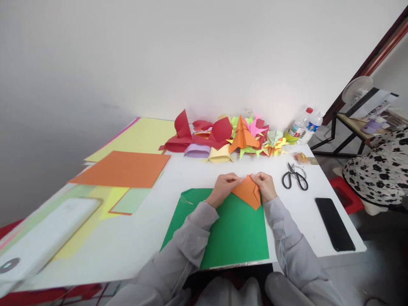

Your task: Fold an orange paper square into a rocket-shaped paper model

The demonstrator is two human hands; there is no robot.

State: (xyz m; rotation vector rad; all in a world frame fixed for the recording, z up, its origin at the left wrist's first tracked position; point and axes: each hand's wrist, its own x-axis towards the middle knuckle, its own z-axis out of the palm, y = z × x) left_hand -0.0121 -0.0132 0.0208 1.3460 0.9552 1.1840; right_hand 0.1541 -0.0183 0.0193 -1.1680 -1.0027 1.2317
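Note:
Between my two hands is a folded piece of orange paper (247, 193), tilted above a large green sheet (237, 238). The fingers of my left hand (225, 186) pinch its left edge. My right hand (265, 184) grips its upper right edge, thumb near the top. Creases and a folded flap show on the paper's right side. The green sheet lies flat at the table's front edge, partly under my left forearm.
Folded paper pieces, including an orange paper plane (242, 138), stand along the wall. Two bottles (298, 126) are at the back right. Scissors (295, 177) and a black phone (334, 224) lie right. Orange sheets (123, 168) and a white device (54, 238) lie left. A person (376, 170) sits far right.

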